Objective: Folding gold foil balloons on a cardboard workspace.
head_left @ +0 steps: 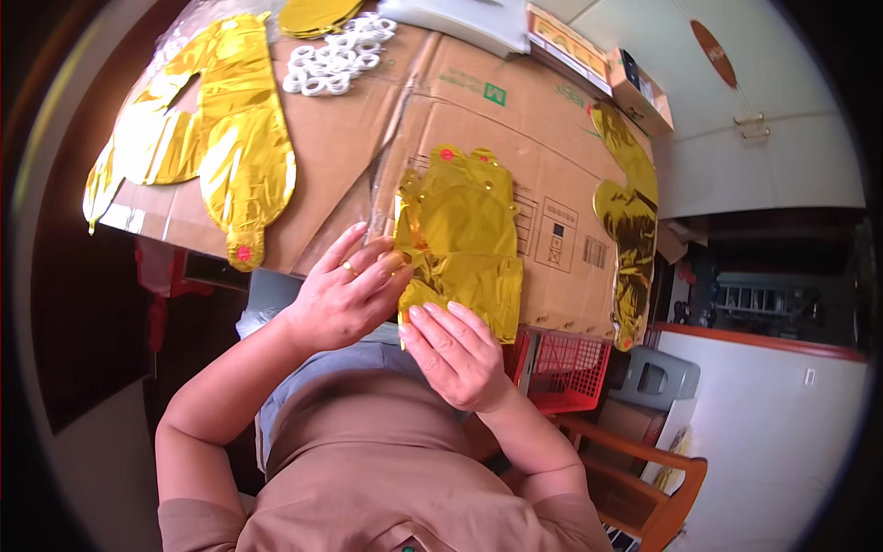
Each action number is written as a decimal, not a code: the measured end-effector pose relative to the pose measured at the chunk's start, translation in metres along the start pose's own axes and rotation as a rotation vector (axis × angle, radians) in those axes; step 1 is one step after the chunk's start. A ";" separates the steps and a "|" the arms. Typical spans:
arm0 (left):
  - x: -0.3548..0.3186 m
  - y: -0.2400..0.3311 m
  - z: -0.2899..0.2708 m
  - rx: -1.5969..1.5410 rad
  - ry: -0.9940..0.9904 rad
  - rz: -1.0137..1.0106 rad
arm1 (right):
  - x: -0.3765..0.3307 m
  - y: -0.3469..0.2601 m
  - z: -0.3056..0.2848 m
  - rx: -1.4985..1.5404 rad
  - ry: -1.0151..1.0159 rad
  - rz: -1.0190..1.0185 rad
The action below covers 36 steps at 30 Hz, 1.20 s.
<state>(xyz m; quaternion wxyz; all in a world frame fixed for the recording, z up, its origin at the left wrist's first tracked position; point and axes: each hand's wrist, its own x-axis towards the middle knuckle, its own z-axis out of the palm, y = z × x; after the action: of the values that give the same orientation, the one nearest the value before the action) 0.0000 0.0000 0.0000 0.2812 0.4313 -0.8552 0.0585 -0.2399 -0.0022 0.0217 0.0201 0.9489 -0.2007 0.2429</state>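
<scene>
A flat gold foil balloon [464, 225], folded over itself with crease lines and two small red spots at its far end, lies in front of me and reaches past the near edge of the cardboard. At its left edge, the bent fingers of my left hand [342, 293] pinch the foil; a ring is on one finger. My right hand [457, 357] grips the near corner, its long fingers laid together over the crumpled foil and its thumb mostly hidden. Between the two hands the foil is bunched up.
Cardboard [354, 120] covers the table. A large gold foil balloon [244, 138] lies left, another gold balloon [630, 221] along the right edge. White rings [336, 60] are piled at the back beside gold foil pieces [317, 14]. Below right stand a red basket [570, 373] and a wooden chair [644, 451].
</scene>
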 end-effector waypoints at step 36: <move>0.002 0.005 0.005 0.044 0.003 0.007 | -0.063 0.025 -0.025 1.447 0.221 1.460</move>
<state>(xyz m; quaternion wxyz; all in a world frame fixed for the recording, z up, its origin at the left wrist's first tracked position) -0.0067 0.0001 -0.0023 0.2727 0.4344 -0.8548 0.0789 -0.3115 0.0017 0.0123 -0.6893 0.3536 -0.5304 0.3443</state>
